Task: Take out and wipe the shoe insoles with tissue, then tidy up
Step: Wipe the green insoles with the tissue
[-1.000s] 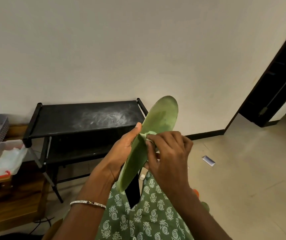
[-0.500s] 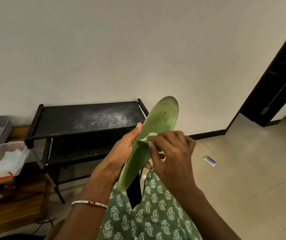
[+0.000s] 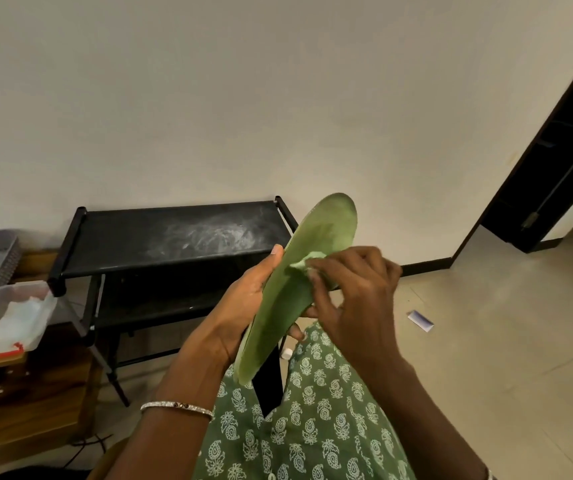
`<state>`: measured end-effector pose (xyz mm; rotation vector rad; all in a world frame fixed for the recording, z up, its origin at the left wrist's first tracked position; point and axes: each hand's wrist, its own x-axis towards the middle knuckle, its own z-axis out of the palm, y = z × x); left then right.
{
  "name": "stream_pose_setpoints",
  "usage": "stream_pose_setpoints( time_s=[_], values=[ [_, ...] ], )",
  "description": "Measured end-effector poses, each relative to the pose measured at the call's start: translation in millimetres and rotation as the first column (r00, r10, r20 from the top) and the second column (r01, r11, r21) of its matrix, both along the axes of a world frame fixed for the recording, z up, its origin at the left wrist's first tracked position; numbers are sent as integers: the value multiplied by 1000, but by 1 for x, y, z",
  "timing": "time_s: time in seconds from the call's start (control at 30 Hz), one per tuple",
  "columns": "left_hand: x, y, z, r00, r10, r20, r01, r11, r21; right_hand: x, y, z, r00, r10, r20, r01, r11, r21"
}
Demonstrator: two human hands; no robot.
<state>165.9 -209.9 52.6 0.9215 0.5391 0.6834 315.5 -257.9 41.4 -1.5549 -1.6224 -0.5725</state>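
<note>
The left hand (image 3: 243,306) is gripping the green insole (image 3: 288,306), tilted above the lap (image 3: 313,427), thumb on its edge. The right hand (image 3: 354,299) is pinching a tissue wad (image 3: 300,265) against its face. A clear tub (image 3: 18,287) at left is holding crumpled white paper (image 3: 15,320).

The green insole (image 3: 288,296) stands slanted between the left hand (image 3: 240,306), which grips it, and the right hand (image 3: 354,299), which pinches a tissue (image 3: 300,264) on it. Behind the left hand the black rack (image 3: 174,237) blocks the way, with a plastic tray (image 3: 18,287) further left. On the right the floor (image 3: 503,358) lies open up to the dark doorway (image 3: 555,161); a small paper (image 3: 420,320) lies there. Below, the lap (image 3: 313,438) closes the way.
</note>
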Motion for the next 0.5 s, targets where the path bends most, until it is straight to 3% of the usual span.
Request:
stream_pose_setpoints(
  time_s=[0.13, 0.27, 0.4, 0.5],
  values=[
    [-2, 1, -1, 991, -35, 132, 52, 991, -122, -21, -15, -13, 982, 163, 90, -162, 987, -24],
    [-2, 1, -1, 1000, -16, 16, 16, 1000, 2, 8, -1, 0, 995, 66, 73, -66, 998, 3],
    [-1, 1, -2, 999, -35, 4, 35, 999, 6, 36, 14, 7, 996, -82, -32, 83, 996, 30],
    [-1, 3, -4, 999, -39, 10, 39, 999, 2, 31, 12, 1, 998, -41, -58, 42, 999, 20]
  ],
)
